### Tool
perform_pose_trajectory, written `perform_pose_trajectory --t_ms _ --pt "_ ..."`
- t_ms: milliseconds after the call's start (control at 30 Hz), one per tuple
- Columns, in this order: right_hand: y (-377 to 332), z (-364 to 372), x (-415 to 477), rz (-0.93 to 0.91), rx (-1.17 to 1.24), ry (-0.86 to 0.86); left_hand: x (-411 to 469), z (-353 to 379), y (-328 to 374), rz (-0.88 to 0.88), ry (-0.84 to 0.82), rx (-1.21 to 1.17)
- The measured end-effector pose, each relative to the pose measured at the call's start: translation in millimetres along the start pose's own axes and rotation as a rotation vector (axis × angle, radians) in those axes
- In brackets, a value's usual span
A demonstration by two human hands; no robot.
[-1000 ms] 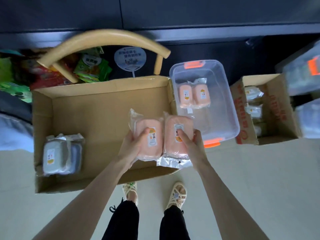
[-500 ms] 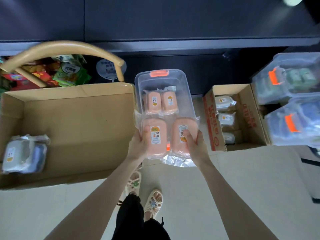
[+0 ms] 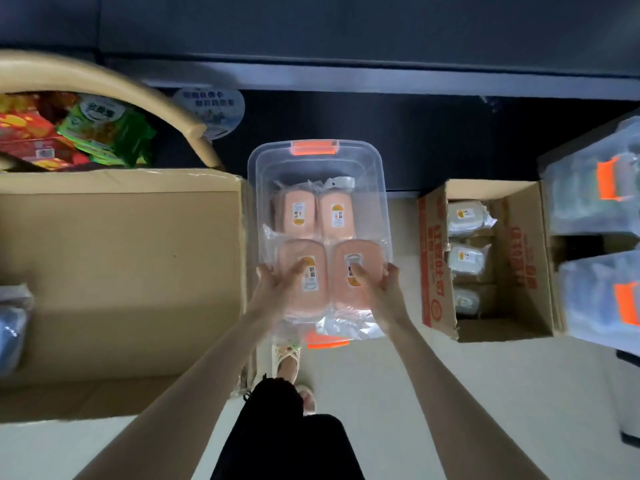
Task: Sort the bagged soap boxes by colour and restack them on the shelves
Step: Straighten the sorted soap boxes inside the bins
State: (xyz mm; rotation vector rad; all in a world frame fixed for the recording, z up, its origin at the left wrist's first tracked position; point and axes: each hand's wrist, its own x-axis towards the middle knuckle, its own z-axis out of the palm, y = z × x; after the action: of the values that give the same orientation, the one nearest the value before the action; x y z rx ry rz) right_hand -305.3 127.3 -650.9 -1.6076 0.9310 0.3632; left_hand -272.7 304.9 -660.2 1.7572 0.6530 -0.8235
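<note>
Bagged pink soap boxes (image 3: 313,303), a pair, held in the near end of the clear plastic bin (image 3: 254,188). Left hand (image 3: 277,292) and right hand (image 3: 382,289) clamp the outer sides, thumbs on top. A second pink pair (image 3: 315,213) lies at the bin's far end. Large cardboard box (image 3: 121,265) just left, blue-grey bagged boxes (image 3: 12,323) at its edge. Small carton (image 3: 519,271) to the right holds pale bagged boxes (image 3: 465,216). Blurred clear bins (image 3: 585,202) beyond.

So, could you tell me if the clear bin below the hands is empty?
No, a bagged pink pair lies at the far end of the clear bin, beyond the held pink pair.
</note>
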Motion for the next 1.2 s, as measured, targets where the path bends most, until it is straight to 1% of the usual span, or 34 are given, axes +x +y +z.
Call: perform_pose_trajectory --t_ms 67,167,333,400,500,633,767,867,933,1000,1100,1200 --pt "4 1 22 0.01 -0.031 -0.048 15 9 -2 -0.025 0.002 0.096" --pt "8 3 49 0.01 -0.091 -0.087 35 19 -9 -0.021 -0.03 0.124" --pt "19 13 78 -0.002 -0.122 -0.125 63 23 -10 0.011 0.097 0.212" --pt "19 16 88 -0.003 -0.138 -0.139 71 24 -9 0.035 0.117 0.245" --pt "12 20 105 -0.059 -0.167 -0.116 87 25 1 0.094 0.145 0.282" --pt "-3 34 130 -0.155 -0.342 -0.12 119 24 20 0.1 0.205 0.303" --pt "-18 46 151 -0.262 -0.355 -0.027 133 33 34 0.231 0.237 0.216" --pt "-27 47 164 -0.315 -0.325 0.034 143 34 42 0.268 0.239 0.061" --pt "-32 48 171 -0.35 -0.294 0.078 149 32 46 0.301 0.259 0.019" --pt "-33 51 177 -0.347 -0.278 0.096 154 30 50 0.321 0.293 0.037" --pt "-29 54 182 -0.341 -0.318 0.08 157 27 55 0.324 0.309 0.092" --pt "-24 54 180 -0.368 -0.406 0.039 155 25 54 0.321 0.338 0.275"
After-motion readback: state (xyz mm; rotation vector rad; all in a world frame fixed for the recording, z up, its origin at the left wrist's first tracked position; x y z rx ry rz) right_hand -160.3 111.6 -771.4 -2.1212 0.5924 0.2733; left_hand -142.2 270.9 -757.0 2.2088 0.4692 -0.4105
